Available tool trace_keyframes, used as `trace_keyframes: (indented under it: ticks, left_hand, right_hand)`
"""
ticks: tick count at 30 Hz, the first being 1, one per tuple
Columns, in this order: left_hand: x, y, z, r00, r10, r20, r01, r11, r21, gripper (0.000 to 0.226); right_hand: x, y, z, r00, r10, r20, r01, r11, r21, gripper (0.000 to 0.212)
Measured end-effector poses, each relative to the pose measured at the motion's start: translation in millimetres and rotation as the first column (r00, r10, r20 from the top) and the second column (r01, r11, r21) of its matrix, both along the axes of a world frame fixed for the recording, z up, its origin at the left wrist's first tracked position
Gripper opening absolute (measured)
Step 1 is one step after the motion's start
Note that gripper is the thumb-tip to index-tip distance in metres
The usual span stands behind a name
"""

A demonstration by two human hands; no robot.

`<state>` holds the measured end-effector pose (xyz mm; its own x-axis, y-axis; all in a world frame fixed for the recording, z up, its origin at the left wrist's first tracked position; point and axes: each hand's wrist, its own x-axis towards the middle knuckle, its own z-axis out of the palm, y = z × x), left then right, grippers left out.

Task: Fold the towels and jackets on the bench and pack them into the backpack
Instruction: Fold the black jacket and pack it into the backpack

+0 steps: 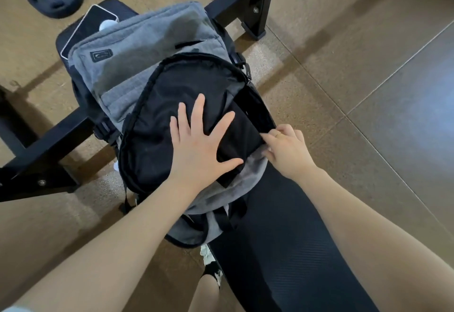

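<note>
Backpack (157, 73) lies flat on the bench (290, 238), filling frame centre, with its top toward you at 6 o'clock and its base at 12. The main compartment is unzipped, and the black flap (177, 105) is laid over the opening.

Left hand (204, 144): grip spread, fingers straight, palm pressing flat on the dark folded cloth (243, 137) and flap. The cloth looks like a jacket, can't confirm. Right hand (287, 147) at 3 o'clock of the opening: fingers curled, pinching the black rim of the bag (265, 115), pulling it outward.

My read is that packing is near done and this is the compress-and-seat step. No loose towels or jackets show on the bench in this view.

How to do it well:
- Keep the left palm flat and push down and toward 12, so the cloth slides deeper instead of bunching at the mouth.
- Hold the rim out with the right until the cloth edge at 5 o'clock is fully inside. That corner sits proud of the grey lining (253, 171) now.
- Tuck the corner in before you close, or the zip will likely snag fabric.
- Watch the white-edged tablet (83, 29) at 11 o'clock under the bag. Don't lean weight there.
</note>
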<state>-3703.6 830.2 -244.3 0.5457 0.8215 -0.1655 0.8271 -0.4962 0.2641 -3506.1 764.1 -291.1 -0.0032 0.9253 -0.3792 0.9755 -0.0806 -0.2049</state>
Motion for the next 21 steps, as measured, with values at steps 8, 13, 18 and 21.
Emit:
trace_keyframes:
  ticks: [8,13,18,21]
  left_hand:
    - [4,-13,-23,0.951,-0.214,-0.224,0.263,0.940,0.216,0.058]
    - [12,-33,-29,0.929,-0.241,-0.283,0.290,0.945,0.149,0.077]
    - [12,-20,-5,0.957,-0.111,-0.270,0.116,0.993,0.003,0.112]
    - [10,-8,11,0.907,-0.260,-0.333,0.220,0.963,-0.154,0.102]
  right_hand:
    - [38,-54,29,0.963,0.267,0.034,-0.254,0.857,0.450,0.012]
    - [31,-63,39,0.958,0.234,-0.168,-0.146,0.897,0.418,0.023]
    - [8,-55,59,0.893,0.062,-0.446,0.044,0.973,0.225,0.017]
    - [-10,-47,70,0.938,0.115,-0.327,-0.130,0.991,-0.023,0.023]
